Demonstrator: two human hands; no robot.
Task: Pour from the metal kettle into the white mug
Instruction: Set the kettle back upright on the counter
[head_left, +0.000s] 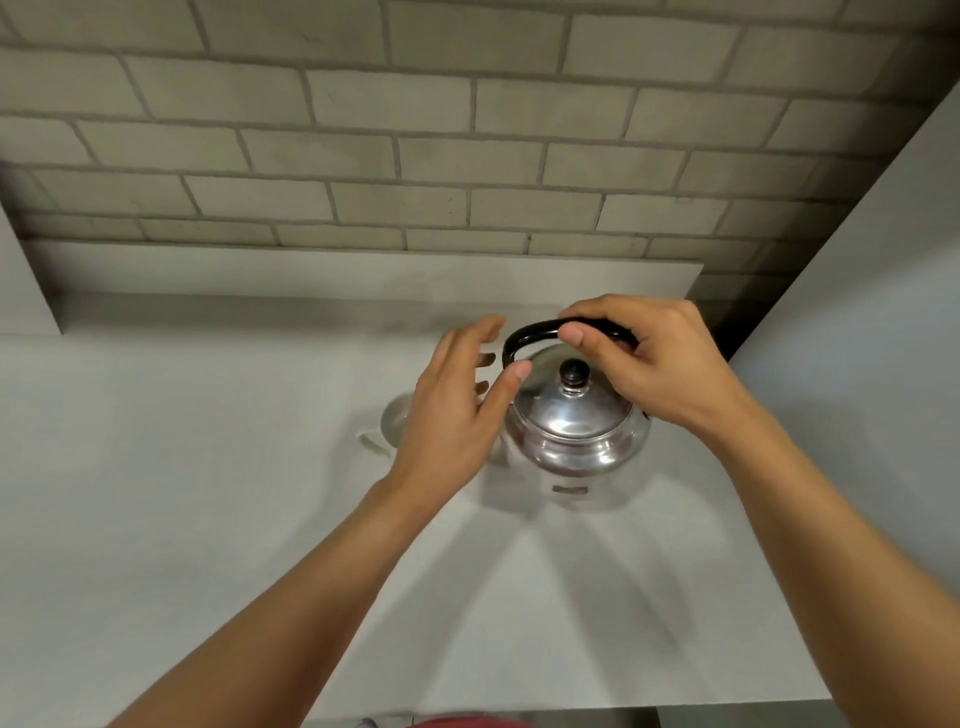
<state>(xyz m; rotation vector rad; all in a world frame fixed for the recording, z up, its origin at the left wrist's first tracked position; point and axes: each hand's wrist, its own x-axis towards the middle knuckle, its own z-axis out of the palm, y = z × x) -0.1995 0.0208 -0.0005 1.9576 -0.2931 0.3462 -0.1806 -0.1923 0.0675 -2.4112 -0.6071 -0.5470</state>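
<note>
A shiny metal kettle (574, 431) with a black knob on its lid and a black arched handle stands on the white counter (208, 493). My right hand (654, 364) is closed around the top of that handle. My left hand (457, 410) hovers open just left of the kettle, its thumb tip close to the lid's edge. The white mug (389, 431) stands left of the kettle, mostly hidden behind my left hand; only its rim and handle show.
A grey brick wall (467, 130) rises behind the counter, with a low white ledge (311, 270) along its foot. A white panel (857, 312) closes the right side. The counter's front edge runs near the bottom right.
</note>
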